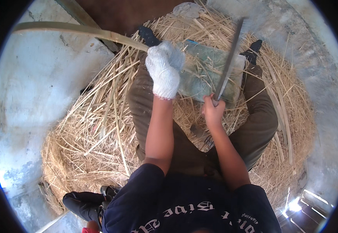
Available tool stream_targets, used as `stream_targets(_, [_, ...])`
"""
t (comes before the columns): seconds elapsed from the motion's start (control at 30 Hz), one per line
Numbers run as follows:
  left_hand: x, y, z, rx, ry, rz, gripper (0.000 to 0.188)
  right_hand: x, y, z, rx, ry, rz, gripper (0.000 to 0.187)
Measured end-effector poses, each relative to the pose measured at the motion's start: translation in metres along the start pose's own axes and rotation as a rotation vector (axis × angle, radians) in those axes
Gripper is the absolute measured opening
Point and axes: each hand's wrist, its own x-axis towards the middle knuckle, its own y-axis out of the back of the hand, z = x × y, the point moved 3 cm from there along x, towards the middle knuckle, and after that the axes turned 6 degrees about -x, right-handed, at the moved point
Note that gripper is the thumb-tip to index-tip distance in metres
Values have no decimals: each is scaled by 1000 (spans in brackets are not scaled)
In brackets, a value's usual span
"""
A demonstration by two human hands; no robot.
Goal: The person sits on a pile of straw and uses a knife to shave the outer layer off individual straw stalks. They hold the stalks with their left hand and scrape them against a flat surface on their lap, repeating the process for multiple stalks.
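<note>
My left hand [164, 73], in a white knitted glove, is closed around one end of a long pale bamboo strip [79, 28]. The strip runs from the glove out to the far left in a slight curve. My bare right hand [214, 110] grips the handle of a long, narrow-bladed knife [229, 62]. Its blade points up and away, slightly blurred, apart from the strip. Between my legs, under and beyond the hands, lies a flat greenish pad [194, 91] strewn with shavings.
Heaped bamboo shavings [87, 143] surround my bent legs. Longer split strips [281, 105] lie at the right. A clear plastic bag [186, 10] rests at the far edge. Pale worn walls [37, 77] stand on both sides. Dark items [85, 202] lie at lower left.
</note>
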Motion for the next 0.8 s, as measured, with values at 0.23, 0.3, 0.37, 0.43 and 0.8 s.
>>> stream_targets(0.23, [-1,-5,1,180,-33,-92,72,17,14,108,-278,-409,-13,18])
stream_targets(0.3, [3,-2,-1,74,14,-91,72,24,15,108,-384,-617,-47,19])
stream_targets(0.37, [4,2,8,-9,57,-45,74,18,20,100,-641,-440,11,21])
stream_targets(0.43, [7,13,1,-40,65,45,74,24,15,90,-474,-234,26,23])
stream_targets(0.8, [15,36,4,-31,-145,378,62,20,1,88,-827,-174,-6,27])
